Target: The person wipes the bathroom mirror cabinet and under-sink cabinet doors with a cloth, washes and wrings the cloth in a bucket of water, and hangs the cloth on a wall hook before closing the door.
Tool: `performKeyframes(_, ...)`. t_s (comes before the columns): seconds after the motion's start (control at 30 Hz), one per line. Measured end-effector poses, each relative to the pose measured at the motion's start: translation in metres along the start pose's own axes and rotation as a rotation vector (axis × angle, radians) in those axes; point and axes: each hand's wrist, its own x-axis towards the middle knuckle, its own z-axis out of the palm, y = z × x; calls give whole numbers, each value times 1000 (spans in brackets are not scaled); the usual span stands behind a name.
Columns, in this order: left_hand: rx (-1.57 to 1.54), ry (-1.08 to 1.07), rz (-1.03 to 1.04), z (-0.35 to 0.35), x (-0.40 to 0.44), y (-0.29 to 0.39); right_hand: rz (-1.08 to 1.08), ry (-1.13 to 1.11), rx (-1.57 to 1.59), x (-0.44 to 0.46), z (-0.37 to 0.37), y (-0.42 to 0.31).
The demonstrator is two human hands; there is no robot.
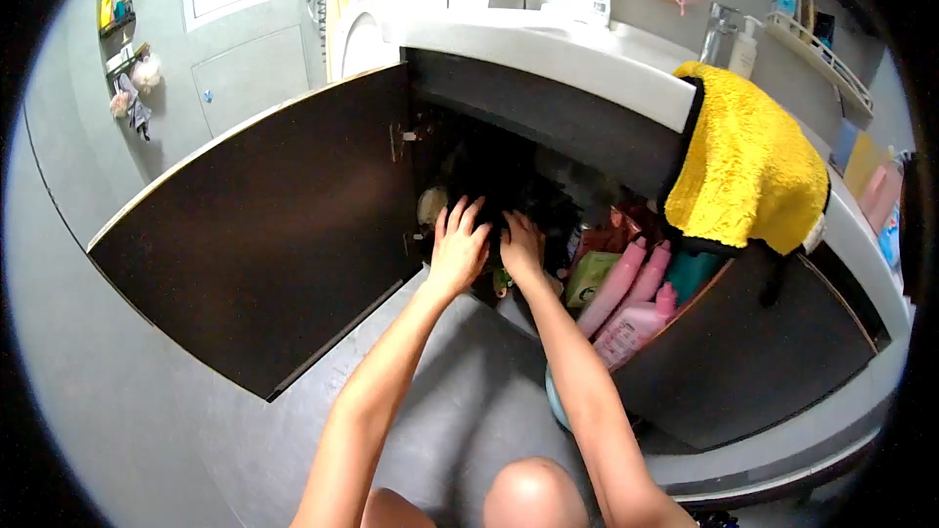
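Note:
Both hands reach into the dark opening of a cabinet [548,88] under a white washbasin. My left hand [460,246] has its fingers spread over a black, shapeless item [509,171] whose details are lost in shadow. Just to its right, my right hand [520,242] rests at the same black item with bent fingers; its fingertips are partly lost in the dark. Right of my right hand stand pink bottles [618,284], with a green packet [590,276] beside them. A roundish pale item [430,207] sits left of my left hand.
An open dark cabinet door [264,235] spreads to the left. Another dark door [753,362] is at the right. A yellow towel [748,161] hangs over the basin edge [548,54]. Grey floor [460,401] and my knees are below.

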Motion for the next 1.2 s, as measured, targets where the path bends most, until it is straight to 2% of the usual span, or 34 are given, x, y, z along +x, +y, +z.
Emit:
performKeyframes(0.03, -8, 2, -48, 0, -3, 3, 2, 14, -7, -7, -15, -9)
performKeyframes(0.1, -38, 0, -106, -8, -5, 9, -19, 228, -86, -27, -52, -34)
performKeyframes(0.2, -104, 39, -109, -40, 4, 30, -269, 414, 23, -65, -122, -63)
performKeyframes(0.27, -202, 165, -123, -63, 14, 56, -360, 554, 44, -94, -179, -90)
performKeyframes(0.33, -422, 244, -128, -91, 28, 87, -448, 736, -86, -114, -237, -112)
performKeyframes(0.47, -625, 335, -4, -152, 48, 151, -380, 1065, -348, -128, -316, -128)
performKeyframes(0.6, -699, 356, 65, -184, 46, 182, -394, 1158, -357, -119, -345, -127)
performKeyframes(0.67, -749, 359, 49, -187, 35, 184, -241, 1042, -436, -113, -347, -138)
performKeyframes(0.73, -783, 355, 28, -187, 22, 181, -189, 947, -565, -105, -342, -131)
performKeyframes(0.8, -915, 331, -84, -189, 8, 177, -376, 1018, -352, -103, -333, -127)
performKeyframes(0.83, -1006, 288, -170, -194, 3, 175, -407, 980, -276, -105, -328, -128)
performKeyframes(1.0, -1798, 129, -589, -195, -5, 150, -460, 744, 15, -147, -288, -137)
performKeyframes(1.07, -1885, 118, -582, -200, -10, 147, -462, 492, 61, -175, -278, -132)
performKeyframes(1.1, -1936, 136, -400, -199, -12, 145, -471, 286, 205, -188, -277, -133)
performKeyframes(1.13, -2046, 260, -356, -209, -13, 156, -474, 79, 347, -200, -274, -133)
performKeyframes(1.17, -1957, 196, -397, -196, -20, 150, -423, -120, 345, -211, -271, -125)
performKeyframes(1.2, -1867, 131, -437, -192, -27, 147, -299, -266, 620, -211, -270, -118)
